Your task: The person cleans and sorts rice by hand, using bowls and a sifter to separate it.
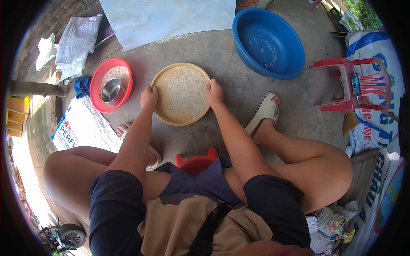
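Note:
A round, shallow, tan winnowing tray (159, 112) is held out in front of me above the concrete floor. Pale grains (184, 87), which look like rice, are spread over its middle and right part. My left hand (149, 97) grips the rim on the left side, thumb over the edge. On the opposite rim, my right hand (214, 92) is closed in the same way. The fingers under the tray are hidden. Left of the tray stands a red basin (97, 72) with more grain in it and a metal bowl (111, 90) resting on that grain.
A large blue tub (269, 47) stands at the upper right. Beyond the tray lies a pale marbled sheet (171, 19). A red plastic chair (341, 85) is at the right, near printed sacks (371, 47). Another white sack (85, 123) lies at the left.

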`<state>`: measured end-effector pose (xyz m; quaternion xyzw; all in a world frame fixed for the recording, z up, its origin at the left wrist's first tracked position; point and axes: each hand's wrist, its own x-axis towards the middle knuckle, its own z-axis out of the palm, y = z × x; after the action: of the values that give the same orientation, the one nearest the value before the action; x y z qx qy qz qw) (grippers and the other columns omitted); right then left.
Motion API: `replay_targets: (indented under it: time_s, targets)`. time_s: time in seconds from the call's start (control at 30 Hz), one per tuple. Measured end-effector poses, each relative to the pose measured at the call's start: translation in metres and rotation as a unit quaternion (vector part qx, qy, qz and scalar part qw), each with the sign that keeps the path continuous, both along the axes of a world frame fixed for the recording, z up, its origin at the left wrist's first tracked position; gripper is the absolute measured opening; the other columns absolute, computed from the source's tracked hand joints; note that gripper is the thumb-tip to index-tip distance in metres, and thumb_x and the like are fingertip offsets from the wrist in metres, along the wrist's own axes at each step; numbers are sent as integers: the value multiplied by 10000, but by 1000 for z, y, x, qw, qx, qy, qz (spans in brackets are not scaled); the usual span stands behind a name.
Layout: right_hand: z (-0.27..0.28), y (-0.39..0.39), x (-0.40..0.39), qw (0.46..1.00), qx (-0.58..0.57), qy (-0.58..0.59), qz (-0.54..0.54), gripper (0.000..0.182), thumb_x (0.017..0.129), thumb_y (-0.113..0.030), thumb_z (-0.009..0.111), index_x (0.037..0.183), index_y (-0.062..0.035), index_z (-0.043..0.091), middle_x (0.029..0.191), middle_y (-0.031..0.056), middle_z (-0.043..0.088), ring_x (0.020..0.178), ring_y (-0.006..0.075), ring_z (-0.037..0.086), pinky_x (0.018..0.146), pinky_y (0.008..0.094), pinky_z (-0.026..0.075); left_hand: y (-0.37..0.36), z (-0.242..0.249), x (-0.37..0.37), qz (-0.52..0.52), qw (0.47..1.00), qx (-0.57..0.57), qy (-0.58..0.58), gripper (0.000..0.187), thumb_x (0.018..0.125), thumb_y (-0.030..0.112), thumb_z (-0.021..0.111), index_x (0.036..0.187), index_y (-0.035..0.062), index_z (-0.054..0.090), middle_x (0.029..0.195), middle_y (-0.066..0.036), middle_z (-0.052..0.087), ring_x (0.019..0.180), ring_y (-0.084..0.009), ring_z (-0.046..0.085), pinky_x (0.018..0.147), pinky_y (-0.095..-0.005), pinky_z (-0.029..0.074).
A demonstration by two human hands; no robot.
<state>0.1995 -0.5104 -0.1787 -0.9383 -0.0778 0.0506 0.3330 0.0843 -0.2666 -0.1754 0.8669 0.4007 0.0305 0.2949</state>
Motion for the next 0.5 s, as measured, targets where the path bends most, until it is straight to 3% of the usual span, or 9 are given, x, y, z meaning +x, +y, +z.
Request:
replay_targets:
  time_s: [0.13, 0.4, 0.5]
  targets:
    - [-11, 7, -2, 996, 70, 46, 21, 235, 860, -235, 535, 837, -2, 507, 868, 236, 593, 852, 412, 567, 733, 476, 445, 7, -4, -13, 23, 1000, 5, 17, 384, 867, 368, 458, 942, 18, 596, 908, -240, 624, 892, -400, 595, 778, -470, 458]
    - [-2, -48, 30, 997, -37, 15, -73, 230, 880, -219, 493, 936, 2, 524, 941, 231, 595, 890, 407, 568, 756, 463, 455, -50, -1, 27, -26, 997, -42, -57, 362, 867, 352, 470, 908, 6, 565, 877, -252, 616, 869, -425, 583, 760, -482, 450]
    - [7, -30, 25, 999, -24, 21, -20, 239, 888, -237, 483, 914, 0, 508, 950, 223, 591, 894, 405, 564, 767, 471, 449, -30, -3, 17, -24, 998, -33, -53, 370, 867, 359, 463, 908, 6, 567, 878, -249, 616, 870, -422, 583, 761, -483, 448]
